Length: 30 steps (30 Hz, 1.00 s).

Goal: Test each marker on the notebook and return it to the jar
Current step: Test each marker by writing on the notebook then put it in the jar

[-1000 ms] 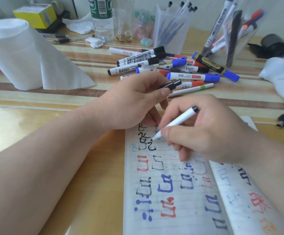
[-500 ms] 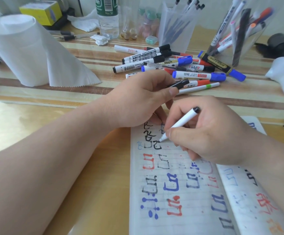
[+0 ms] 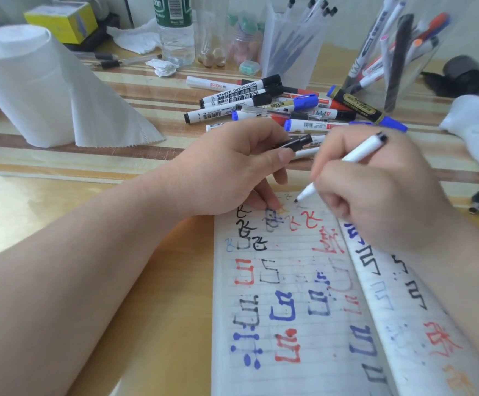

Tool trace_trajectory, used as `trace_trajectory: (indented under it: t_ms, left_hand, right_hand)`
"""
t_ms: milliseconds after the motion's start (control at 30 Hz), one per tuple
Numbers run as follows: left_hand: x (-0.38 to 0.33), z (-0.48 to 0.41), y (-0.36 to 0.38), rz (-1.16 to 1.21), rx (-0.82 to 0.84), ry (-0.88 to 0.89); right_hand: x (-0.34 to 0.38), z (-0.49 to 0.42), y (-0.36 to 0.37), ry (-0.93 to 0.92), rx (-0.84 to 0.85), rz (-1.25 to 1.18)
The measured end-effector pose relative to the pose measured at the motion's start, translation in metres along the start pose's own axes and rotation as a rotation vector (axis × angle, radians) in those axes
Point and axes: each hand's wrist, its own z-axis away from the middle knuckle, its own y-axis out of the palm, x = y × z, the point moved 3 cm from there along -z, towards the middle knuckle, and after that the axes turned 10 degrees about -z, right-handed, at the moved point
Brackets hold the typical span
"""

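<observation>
An open lined notebook [image 3: 289, 281] covered in red, blue and black test marks lies in front of me. My right hand [image 3: 375, 195] grips a white marker [image 3: 355, 155] with its tip touching the top of the left page. My left hand [image 3: 226, 172] pinches the marker's black cap [image 3: 295, 142] between thumb and forefinger while its lower fingers rest on the page's top edge. A pile of loose markers [image 3: 275, 107] lies on the table beyond my hands. At the back right a clear jar [image 3: 401, 52] holds several markers.
A paper towel roll [image 3: 32, 87] stands at the left. A water bottle [image 3: 174, 30], a frosted pen holder [image 3: 292, 41], a yellow box [image 3: 61, 21], a white object [image 3: 478, 124] and a black tape roll [image 3: 466, 75] line the back and right of the wooden table.
My right hand has shifted the marker tip rightward and up to the page's top edge. My left hand still holds the cap.
</observation>
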Motion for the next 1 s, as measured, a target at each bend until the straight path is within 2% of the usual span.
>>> trace_trajectory:
  t_ms: [167, 267, 500, 733, 1000]
  left_hand:
    - [0.003, 0.000, 0.000, 0.010, -0.007, 0.029]
    - [0.007, -0.001, 0.001, 0.042, -0.024, 0.055]
    - [0.004, -0.003, 0.004, 0.060, -0.020, 0.057]
    - [0.004, -0.001, 0.003, 0.053, -0.028, 0.026]
    - [0.002, 0.000, 0.002, 0.023, -0.018, 0.014]
  right_hand:
    - [-0.003, -0.009, -0.017, 0.003, -0.219, -0.359]
    - [-0.004, -0.010, -0.020, 0.032, -0.274, -0.452]
    - [-0.005, -0.010, -0.018, 0.106, -0.213, -0.478]
    - [-0.002, -0.009, -0.023, 0.037, -0.298, -0.554]
    - [-0.006, -0.009, -0.019, 0.072, -0.232, -0.481]
